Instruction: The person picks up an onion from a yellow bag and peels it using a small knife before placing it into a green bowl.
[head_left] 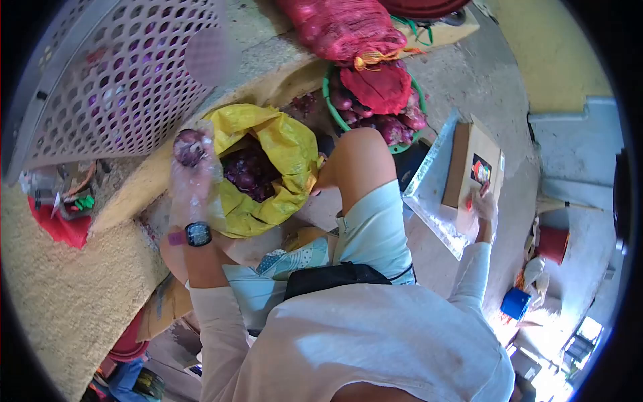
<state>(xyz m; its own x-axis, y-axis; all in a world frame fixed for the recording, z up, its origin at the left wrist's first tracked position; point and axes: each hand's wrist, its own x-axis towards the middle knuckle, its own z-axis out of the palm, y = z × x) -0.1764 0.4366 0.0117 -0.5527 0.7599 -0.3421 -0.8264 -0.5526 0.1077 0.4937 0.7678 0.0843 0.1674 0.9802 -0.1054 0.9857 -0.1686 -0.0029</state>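
Note:
In my left hand [195,167], which looks covered by clear thin plastic, sits a red onion [190,148]. That hand is closed around it beside the rim of a yellow woven sack [284,130]. Dark purple onions [249,173] lie inside the sack, between my legs. My right hand [483,205] is bent at the side of a cardboard box [462,161] with a printed label. Something small and red shows at its fingers, and I cannot tell what it is.
A perforated plastic basket [134,80] with onions stands at upper left. A green basin [328,94] holds more onions, below a red mesh sack [341,30]. A concrete ledge [144,171] runs along the left. A blue container [516,303] and red bucket [552,245] are at right.

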